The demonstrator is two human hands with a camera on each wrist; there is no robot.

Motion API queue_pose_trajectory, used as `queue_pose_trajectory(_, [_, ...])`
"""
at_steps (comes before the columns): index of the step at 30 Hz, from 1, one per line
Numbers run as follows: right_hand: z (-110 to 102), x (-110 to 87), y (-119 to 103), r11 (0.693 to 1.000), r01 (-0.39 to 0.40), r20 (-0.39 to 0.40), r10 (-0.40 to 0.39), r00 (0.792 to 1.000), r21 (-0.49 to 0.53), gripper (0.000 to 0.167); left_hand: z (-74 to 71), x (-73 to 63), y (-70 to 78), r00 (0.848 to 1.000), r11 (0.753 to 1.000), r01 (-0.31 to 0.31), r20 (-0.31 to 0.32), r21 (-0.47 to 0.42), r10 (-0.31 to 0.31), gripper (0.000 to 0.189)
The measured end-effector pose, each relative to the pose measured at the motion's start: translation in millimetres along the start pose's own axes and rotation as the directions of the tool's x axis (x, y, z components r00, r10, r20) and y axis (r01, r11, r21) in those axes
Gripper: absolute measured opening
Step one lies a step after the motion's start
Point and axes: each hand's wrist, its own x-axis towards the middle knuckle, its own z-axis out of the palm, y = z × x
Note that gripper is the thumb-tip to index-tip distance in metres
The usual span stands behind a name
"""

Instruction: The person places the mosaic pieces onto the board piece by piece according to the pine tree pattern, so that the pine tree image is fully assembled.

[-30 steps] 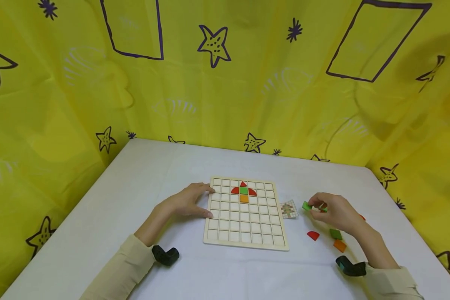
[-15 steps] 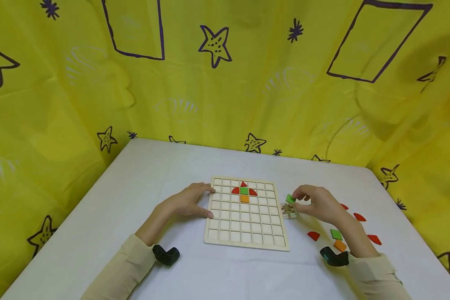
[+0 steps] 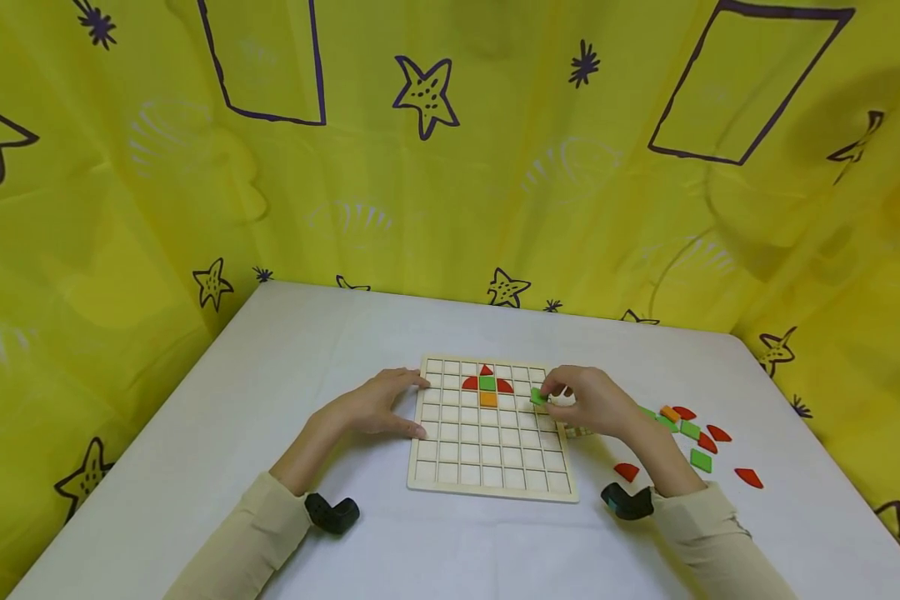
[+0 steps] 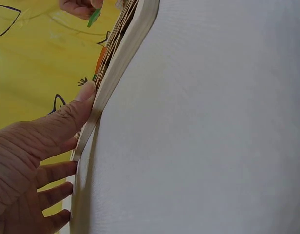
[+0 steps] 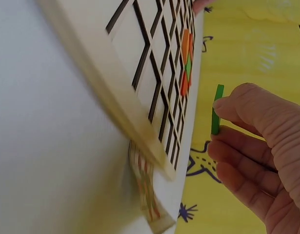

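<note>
A wooden grid board [image 3: 468,452] lies on the white table with red, green and orange pieces set near its top. My right hand [image 3: 591,402] pinches a green square tile [image 3: 537,397] over the board's right side. In the right wrist view this tile [image 5: 218,109] is seen edge-on between thumb and fingers, raised over the board. My left hand [image 3: 378,406] rests at the board's left edge, thumb and fingers spread. The left wrist view shows the left thumb [image 4: 85,91] touching the wooden rim. A small printed card [image 5: 149,187] pokes out from beside the board, partly hidden by the right hand in the head view.
To the right lie several loose pieces, among them a green square [image 3: 701,460], an orange piece [image 3: 670,413] and a red quarter-round piece [image 3: 749,477]. A red piece [image 3: 626,472] sits nearer the board. A yellow patterned curtain [image 3: 435,208] surrounds the table [image 3: 330,325].
My right hand has moved left from the loose pieces, past the card, to over the board's right side, carrying the green tile. The left hand has stayed at the board's edge.
</note>
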Motion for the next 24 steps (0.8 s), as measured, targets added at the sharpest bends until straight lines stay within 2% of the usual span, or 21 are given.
queue_pose_trajectory(5, [9.0,13.2,-9.3,1.0,-0.003,0.04,0.004,0.999,-0.005,0.014,-1.6,-0.7,7.4,0.999,0.998,0.016,0.041,0.055,-0.018,0.074])
queue_pose_trajectory(11, [20.2,24.8,-14.6,1.0,0.005,0.093,-0.004,0.996,-0.016,0.012,-2.9,-3.1,19.4,0.993,0.992,0.057,0.095,0.116,-0.068,0.078])
queue_pose_trajectory(18, [25.9,32.2,-16.7,0.997,0.016,0.135,-0.007,0.991,-0.07,0.011,-1.3,-3.7,20.1,0.992,0.99,0.075,0.09,0.123,-0.086,0.078])
queue_pose_trajectory(24, [27.4,34.1,-18.6,0.998,0.017,0.136,-0.009,0.991,-0.059,0.013,-3.3,-2.4,16.7,0.995,0.988,0.044,0.086,0.148,-0.057,0.078])
